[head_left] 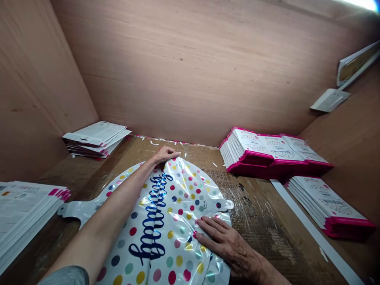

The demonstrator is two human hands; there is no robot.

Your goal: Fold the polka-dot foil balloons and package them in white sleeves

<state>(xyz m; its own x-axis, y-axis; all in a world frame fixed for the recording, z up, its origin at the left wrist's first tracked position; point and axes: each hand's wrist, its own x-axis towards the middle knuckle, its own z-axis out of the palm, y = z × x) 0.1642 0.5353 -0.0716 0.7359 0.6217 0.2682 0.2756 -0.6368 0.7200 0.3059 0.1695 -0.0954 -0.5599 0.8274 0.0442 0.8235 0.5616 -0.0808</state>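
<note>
At far left, a stack of white printed sheets [25, 213] with pink edges, lying at the near corner of the brown table [261, 221]. Farther back on the left, against the plywood wall [192, 71], a second, looser pile of printed sheets [96, 138].

In the middle, flat on the table, a deflated foil balloon [166, 221]: shiny white, dotted in many colours, with dark blue script running down its centre. Neck tab [73, 209] pointing left, a small tab [227, 204] jutting right. Lying directly under both hands.

Left hand [164, 154] stretched out to the balloon's far edge, forearm laid long across the foil from lower left. Fingers curled over that far rim, palm down, seemingly gripping or pressing the edge; whether pinching the foil or only pushing on it, cannot tell.

Right hand [225, 241] resting on the balloon's near right part, just below a fold in the foil. Palm down, fingers spread wide and flat, fingertips pointing left toward the script, holding nothing, only pressing the foil onto the table. Wrist coming in from the lower right.

To the right, at the back, a row of pink-edged card packs [267, 152] fanned against the wall, well apart from the balloon. Nearer on the right, another pink-edged stack [329, 206], with a long white strip [314, 233] lying between it and the balloon. High on the right wall, a white box [329, 99].
</note>
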